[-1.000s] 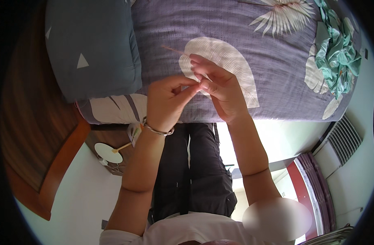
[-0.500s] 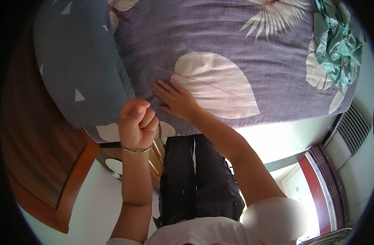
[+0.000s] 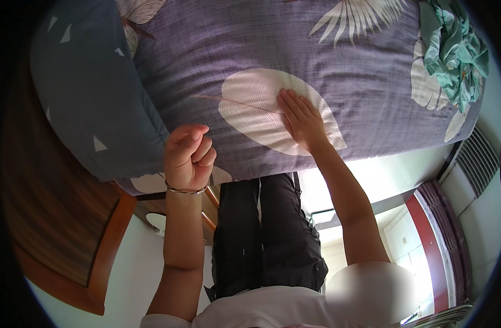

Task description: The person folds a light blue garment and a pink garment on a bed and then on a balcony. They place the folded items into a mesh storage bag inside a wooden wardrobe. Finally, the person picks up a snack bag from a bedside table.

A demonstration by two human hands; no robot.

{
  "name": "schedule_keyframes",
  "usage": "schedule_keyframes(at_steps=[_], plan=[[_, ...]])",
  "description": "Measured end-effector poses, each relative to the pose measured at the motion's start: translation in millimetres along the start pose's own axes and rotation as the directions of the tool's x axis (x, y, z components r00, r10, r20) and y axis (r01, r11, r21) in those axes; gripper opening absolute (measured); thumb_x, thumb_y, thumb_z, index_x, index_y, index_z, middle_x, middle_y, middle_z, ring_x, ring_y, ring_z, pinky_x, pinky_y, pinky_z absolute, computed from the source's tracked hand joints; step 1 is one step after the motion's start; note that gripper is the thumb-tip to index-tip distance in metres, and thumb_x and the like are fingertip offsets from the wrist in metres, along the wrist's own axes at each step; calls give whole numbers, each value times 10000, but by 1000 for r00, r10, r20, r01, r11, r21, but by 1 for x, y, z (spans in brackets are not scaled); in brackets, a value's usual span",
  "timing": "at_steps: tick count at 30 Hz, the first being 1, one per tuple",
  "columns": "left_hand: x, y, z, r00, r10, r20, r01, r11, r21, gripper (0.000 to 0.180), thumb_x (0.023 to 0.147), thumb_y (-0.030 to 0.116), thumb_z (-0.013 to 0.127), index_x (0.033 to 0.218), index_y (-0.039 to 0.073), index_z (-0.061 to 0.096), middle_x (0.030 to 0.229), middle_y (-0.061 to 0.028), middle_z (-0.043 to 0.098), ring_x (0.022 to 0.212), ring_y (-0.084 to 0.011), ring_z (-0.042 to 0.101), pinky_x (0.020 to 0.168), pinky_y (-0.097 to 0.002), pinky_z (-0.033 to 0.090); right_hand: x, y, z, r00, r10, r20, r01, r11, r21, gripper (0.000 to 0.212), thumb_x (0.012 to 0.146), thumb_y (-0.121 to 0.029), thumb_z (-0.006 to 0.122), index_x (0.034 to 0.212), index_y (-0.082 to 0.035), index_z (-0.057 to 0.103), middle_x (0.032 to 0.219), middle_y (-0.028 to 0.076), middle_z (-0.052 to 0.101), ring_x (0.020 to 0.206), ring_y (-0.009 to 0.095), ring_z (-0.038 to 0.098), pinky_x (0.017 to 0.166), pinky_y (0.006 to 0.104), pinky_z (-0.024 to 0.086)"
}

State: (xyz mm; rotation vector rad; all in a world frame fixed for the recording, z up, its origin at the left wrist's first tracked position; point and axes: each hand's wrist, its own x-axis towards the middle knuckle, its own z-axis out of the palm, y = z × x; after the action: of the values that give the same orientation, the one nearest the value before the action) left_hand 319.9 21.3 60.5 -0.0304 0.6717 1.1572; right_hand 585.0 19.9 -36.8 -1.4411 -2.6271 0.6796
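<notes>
My right hand (image 3: 302, 117) lies flat on the purple-grey bedsheet (image 3: 201, 49), fingers stretched out and close together. It rests on a large pale leaf print (image 3: 250, 123), and the cloth around it shows soft wrinkles. My left hand (image 3: 189, 157) is curled into a loose fist above the near edge of the bed, with a thin bracelet at the wrist. Nothing shows in its fingers. Just beyond it, on the left, is a dark grey-blue pillow (image 3: 92, 93) with small white triangles.
A crumpled green cloth (image 3: 452, 60) lies at the far right of the bed. The brown wooden headboard (image 3: 59, 218) stands on the left. On the right are a dark vent grille (image 3: 473, 161) and a purple curtain (image 3: 452, 240).
My right hand has slid right across the sheet, from the leaf print's left edge onto its right part. My left hand stays curled in nearly the same place.
</notes>
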Motion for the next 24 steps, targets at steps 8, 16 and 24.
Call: schedule_keyframes(at_steps=[8, 16, 24], plan=[[4, -9, 2, 998, -48, -42, 50, 998, 33, 165, 870, 81, 497, 980, -11, 579, 497, 58, 257, 428, -42, 191, 384, -201, 161, 9, 7, -18, 915, 366, -173, -259, 857, 445, 212, 729, -106, 654, 922, -76, 571, 995, 60, 544, 851, 199, 560, 721, 325, 483], [6, -18, 2, 995, -81, -65, 83, 996, 32, 167, 865, 80, 506, 979, -14, 585, 492, 59, 271, 424, -41, 184, 383, -203, 155, 31, 15, -16, 829, 457, -322, -311, 856, 413, 311, 608, -150, 761, 831, -36, 577, 832, 89, 552, 715, 218, 564, 573, 293, 487], [1, -23, 1, 991, -80, -111, 85, 995, 46, 151, 861, 64, 506, 955, -6, 601, 505, 50, 336, 419, -38, 198, 379, -199, 158, 27, 17, -40, 609, 766, 206, -650, 334, 683, 131, 726, -106, 672, 834, -32, 671, 717, 71, 636, 637, 131, 597, 562, 223, 486]])
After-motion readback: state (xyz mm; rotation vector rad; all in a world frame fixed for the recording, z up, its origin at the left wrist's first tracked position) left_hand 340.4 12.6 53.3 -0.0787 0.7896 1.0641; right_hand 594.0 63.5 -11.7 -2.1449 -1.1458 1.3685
